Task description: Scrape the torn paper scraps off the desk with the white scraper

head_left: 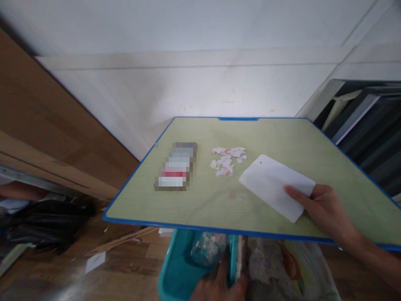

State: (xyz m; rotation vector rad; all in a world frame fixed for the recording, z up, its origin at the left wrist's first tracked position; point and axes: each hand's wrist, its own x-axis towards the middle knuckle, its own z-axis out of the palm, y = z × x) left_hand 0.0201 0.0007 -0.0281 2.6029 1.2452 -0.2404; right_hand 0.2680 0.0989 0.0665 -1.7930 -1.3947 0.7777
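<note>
Two hands are seen: the right hand (326, 209) is clamped on a white plastic scraper (275, 186) lying on the green surface (313, 142), just beside a pile of paper scraps (227, 161). Below the surface's near edge, a teal dustpan (178, 271) is gripped by the left hand (219, 286).

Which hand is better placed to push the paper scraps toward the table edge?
Right. The right hand already grips the white scraper on the table, just beside the paper scraps. The left hand is below the edge, holding the teal bin.
</note>
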